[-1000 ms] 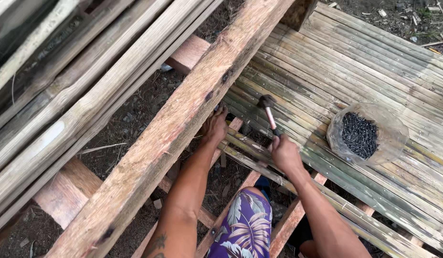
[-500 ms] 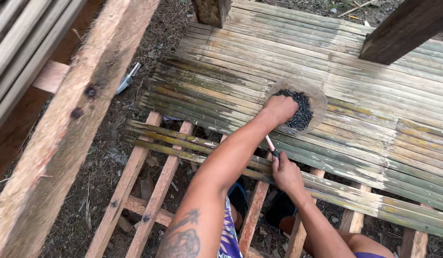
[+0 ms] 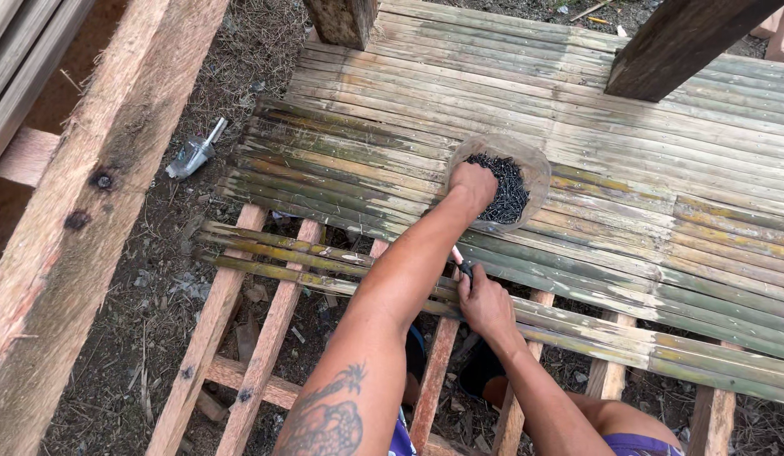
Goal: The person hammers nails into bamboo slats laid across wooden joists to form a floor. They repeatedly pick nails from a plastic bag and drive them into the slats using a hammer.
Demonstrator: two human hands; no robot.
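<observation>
The left hand (image 3: 472, 184) reaches into a clear plastic bag (image 3: 534, 169) that lies open on the bamboo slats (image 3: 662, 169). The bag holds a heap of small dark nails (image 3: 506, 190), and the hand sits on the near left part of that heap. Its fingers are curled down among the nails, so whether they pinch any cannot be told.

Nearer the body and just right of the left forearm, the right hand (image 3: 485, 302) is closed around the handle of a hammer (image 3: 461, 263). Only a short pale and dark piece of the handle shows above the fist, partly behind the left forearm; the head cannot be made out. The visible piece points away from the body, slightly left, toward the bag.

Far left of both hands, a small metal tool (image 3: 193, 152) lies on the dirt beside a thick wooden beam (image 3: 96, 211).
</observation>
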